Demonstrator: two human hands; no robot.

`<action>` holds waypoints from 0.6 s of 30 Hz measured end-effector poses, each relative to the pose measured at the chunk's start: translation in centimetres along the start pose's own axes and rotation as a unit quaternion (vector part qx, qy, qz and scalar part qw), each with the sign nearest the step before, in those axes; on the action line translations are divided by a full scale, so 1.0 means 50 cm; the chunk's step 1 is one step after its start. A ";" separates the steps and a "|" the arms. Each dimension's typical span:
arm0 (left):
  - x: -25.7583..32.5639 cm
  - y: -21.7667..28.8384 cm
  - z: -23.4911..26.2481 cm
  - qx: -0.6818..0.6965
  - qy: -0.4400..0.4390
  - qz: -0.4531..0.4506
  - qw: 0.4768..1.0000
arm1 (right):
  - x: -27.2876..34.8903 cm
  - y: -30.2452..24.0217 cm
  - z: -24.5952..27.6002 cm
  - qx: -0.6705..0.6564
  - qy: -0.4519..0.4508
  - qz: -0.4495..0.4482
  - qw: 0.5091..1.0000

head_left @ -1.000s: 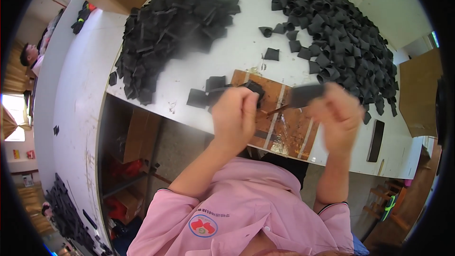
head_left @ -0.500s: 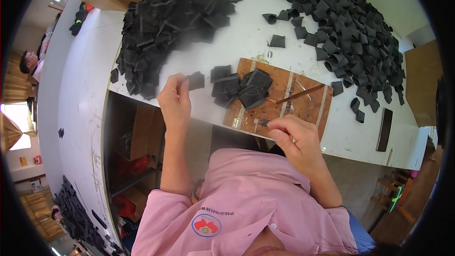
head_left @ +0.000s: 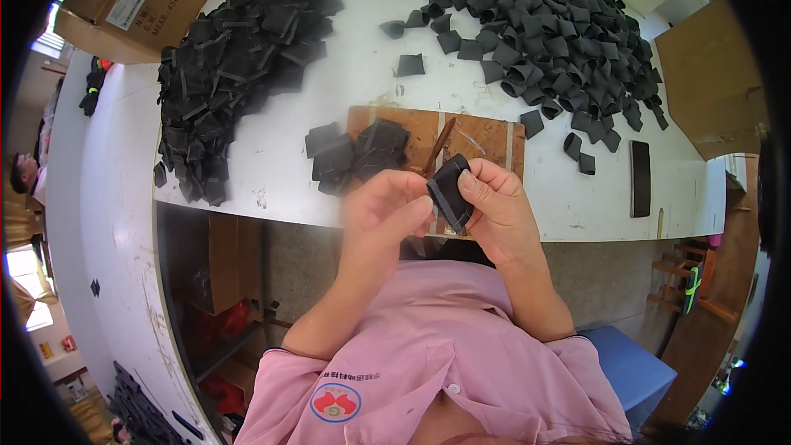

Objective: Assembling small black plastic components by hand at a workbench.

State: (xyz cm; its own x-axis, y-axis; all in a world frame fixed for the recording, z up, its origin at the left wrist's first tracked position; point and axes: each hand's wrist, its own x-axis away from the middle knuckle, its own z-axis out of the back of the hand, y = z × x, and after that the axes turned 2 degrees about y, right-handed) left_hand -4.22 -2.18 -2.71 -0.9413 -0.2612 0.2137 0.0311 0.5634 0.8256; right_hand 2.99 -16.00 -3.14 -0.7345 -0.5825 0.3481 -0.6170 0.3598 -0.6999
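Note:
Both hands meet over the front of a brown board (head_left: 486, 128). Pinched by its upper right edge in my right hand (head_left: 504, 210) is a small black fabric piece (head_left: 451, 194), folded into a loop, with a lighter strip along its side. My left hand (head_left: 383, 218), slightly blurred, has thumb and fingers closed at the piece's left edge. Behind the hands, a small stack of flat black pieces (head_left: 331, 156) lies partly on the board's left end. A thin brown stick (head_left: 442, 144) rests on the board, its near end hidden behind the hands.
A heap of flat black pieces (head_left: 239, 74) covers the table's left side. Looped black pieces (head_left: 535, 33) are heaped at far right. A cardboard box (head_left: 136, 4) stands far left; a dark flat bar (head_left: 640, 180) lies at right. A blue stool (head_left: 630, 371) is beside me.
My left hand has moved right from beside the left heap to meet my right hand. The black piece is now folded into a loop between them. The view has shifted.

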 end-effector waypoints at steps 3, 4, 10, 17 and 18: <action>-0.006 -0.001 -0.005 -0.043 0.015 0.002 0.999 | -0.001 -0.001 0.004 0.004 0.001 -0.007 1.000; -0.008 -0.003 -0.007 -0.047 0.023 0.001 0.999 | -0.002 0.000 0.005 0.012 0.003 -0.012 1.000; -0.003 -0.020 -0.020 -0.256 0.061 -0.143 0.954 | 0.011 0.001 -0.015 0.497 0.119 0.379 0.772; -0.009 -0.051 -0.030 -0.464 0.187 -0.377 0.780 | -0.013 0.020 -0.035 0.564 0.069 0.481 0.667; -0.008 -0.041 -0.031 -0.464 0.188 -0.379 0.778 | -0.022 0.029 -0.033 0.582 0.082 0.498 0.638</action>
State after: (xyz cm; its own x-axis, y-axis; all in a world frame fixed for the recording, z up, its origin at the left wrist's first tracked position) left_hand -3.37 -4.42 -3.67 -0.6475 -0.5530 -0.5244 -0.0912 -0.6269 0.7737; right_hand 2.42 -13.65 -3.53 -0.6779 -0.3689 -0.6359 0.7352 -0.3482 -0.5816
